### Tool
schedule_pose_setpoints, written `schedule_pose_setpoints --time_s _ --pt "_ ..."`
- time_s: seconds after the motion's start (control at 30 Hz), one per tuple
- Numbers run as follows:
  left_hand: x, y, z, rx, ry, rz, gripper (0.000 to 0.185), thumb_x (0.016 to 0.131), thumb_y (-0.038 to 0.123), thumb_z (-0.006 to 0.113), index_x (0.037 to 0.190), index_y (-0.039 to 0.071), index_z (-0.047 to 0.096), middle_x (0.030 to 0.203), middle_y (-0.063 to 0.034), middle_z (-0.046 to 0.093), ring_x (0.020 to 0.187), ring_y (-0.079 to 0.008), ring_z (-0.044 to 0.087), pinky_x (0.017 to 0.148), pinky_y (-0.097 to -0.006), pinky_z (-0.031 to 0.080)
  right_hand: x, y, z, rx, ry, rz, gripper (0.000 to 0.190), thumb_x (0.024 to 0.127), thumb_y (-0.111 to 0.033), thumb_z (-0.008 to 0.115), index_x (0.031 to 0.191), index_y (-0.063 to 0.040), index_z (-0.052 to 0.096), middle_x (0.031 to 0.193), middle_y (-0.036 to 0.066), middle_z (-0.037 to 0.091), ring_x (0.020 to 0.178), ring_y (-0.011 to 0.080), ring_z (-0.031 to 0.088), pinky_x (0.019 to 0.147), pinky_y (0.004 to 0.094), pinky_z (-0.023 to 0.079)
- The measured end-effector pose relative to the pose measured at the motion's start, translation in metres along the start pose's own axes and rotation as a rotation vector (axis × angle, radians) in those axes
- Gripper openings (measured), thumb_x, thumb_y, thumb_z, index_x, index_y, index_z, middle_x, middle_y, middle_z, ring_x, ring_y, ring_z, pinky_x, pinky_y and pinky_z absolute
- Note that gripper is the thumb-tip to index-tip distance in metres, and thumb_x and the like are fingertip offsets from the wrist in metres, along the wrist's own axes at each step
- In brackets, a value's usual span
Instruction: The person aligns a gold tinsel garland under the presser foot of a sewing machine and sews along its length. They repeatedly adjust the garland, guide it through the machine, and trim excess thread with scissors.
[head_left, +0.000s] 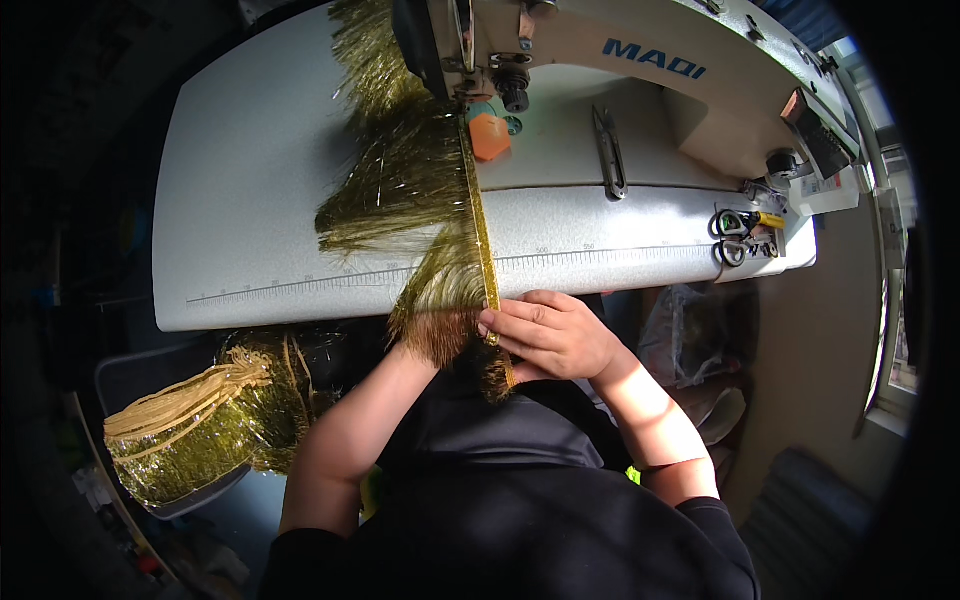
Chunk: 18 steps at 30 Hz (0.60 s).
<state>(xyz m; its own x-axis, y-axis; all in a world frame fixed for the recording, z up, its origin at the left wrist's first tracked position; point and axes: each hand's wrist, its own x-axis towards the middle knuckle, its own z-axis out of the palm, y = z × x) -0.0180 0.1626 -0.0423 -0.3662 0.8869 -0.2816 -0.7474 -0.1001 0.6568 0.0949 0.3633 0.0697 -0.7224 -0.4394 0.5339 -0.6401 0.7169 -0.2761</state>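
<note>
A gold tinsel fringe trim runs from under the head of a MAQI sewing machine down over the table's front edge. Its glittery gold header band lies nearly straight, with the long strands spread to the left. My right hand pinches the band's lower end between fingers and thumb, just off the table edge. My left hand is beneath the strands beside the band; its fingers are mostly covered, so its grip cannot be made out. An orange hexagonal piece sits right of the band near the needle area.
Thread snips lie on the machine bed. Scissors and a yellow-handled tool are at the table's right end. A printed ruler scale crosses the table. Bundled gold fringe rests on a chair at lower left.
</note>
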Motion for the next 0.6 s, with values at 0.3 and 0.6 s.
schedule_pose_setpoints --time_s 0.3,0.6 --pt "-0.04 0.01 0.05 -1.038 -0.364 -0.144 0.057 0.112 0.04 0.032 0.154 0.003 0.039 0.153 -0.0161 0.051 0.139 -0.0301 0.053 0.115 -0.0472 0.048 0.009 -0.004 -0.008 0.056 0.042 0.024 0.055 0.102 -0.044 0.053 0.131 0.002 0.063 0.146 0.014 0.059 0.131 0.0261 0.06 0.101 0.0403 0.049" --pt "-0.048 0.036 0.086 -0.894 -0.018 0.14 0.057 0.111 0.031 0.034 0.163 0.007 0.027 0.167 -0.0193 0.029 0.149 -0.0345 0.04 0.12 -0.054 0.039 0.004 -0.006 -0.014 0.055 0.054 0.059 0.054 0.1 -0.045 0.057 0.125 0.003 0.066 0.141 0.014 0.063 0.126 0.0266 0.063 0.1 0.0397 0.05"
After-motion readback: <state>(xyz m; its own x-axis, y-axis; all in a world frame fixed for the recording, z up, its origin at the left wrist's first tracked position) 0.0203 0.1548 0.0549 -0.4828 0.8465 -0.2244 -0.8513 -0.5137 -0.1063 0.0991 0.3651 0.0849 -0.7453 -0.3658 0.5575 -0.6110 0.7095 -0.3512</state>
